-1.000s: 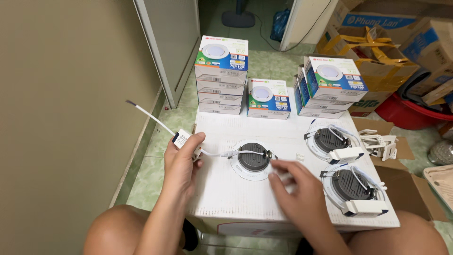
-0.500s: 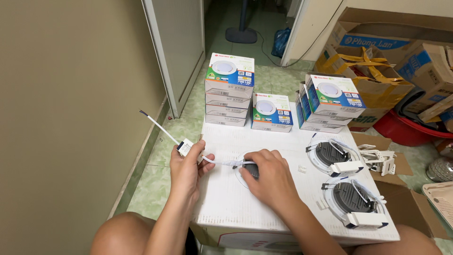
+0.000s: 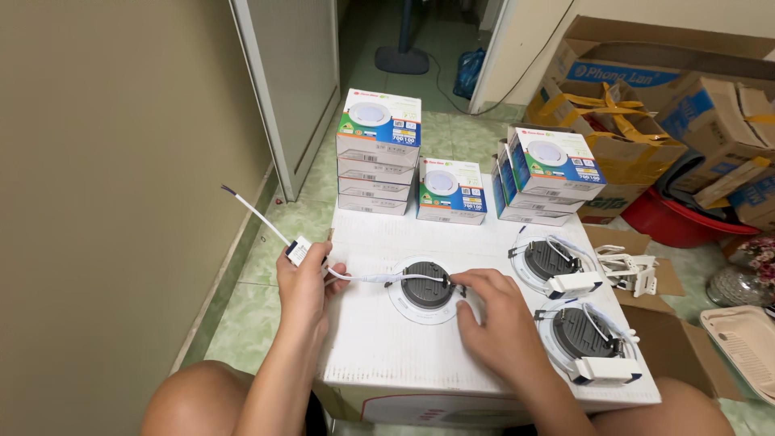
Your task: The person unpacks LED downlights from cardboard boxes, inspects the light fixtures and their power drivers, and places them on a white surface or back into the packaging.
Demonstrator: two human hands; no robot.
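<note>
In the head view, the person's left hand [image 3: 303, 282] sits at the centre left of the frame, closed around a small white driver box [image 3: 298, 252] from which a thin white cable [image 3: 250, 211] runs up and left over the green tiled floor [image 3: 242, 282]. A second white lead [image 3: 379, 277] runs right from that hand across the back of a round recessed lamp [image 3: 426, 289], which lies face down with its dark ribbed back up and its white rim showing, on the top of a large white carton [image 3: 379, 355] in the middle of the frame. The right hand [image 3: 492, 319] rests palm down just right of the lamp, its fingertips [image 3: 460, 282] pinched on the lead's end at the lamp's right edge. Right of the hand, two more lamps of the same kind lie face down on the carton, one at centre right [image 3: 550, 262] and one lower right [image 3: 583, 335], each with a white driver box lying against it. Beyond the carton, in the upper middle of the frame, stand a stack of printed lamp boxes [image 3: 377, 153], a single box [image 3: 452, 190] and a leaning group [image 3: 549, 169]. Brown cardboard cartons [image 3: 638, 97] fill the upper right, with a red basin [image 3: 686, 226] below them. A beige wall [image 3: 105, 161] takes up the left.
</note>
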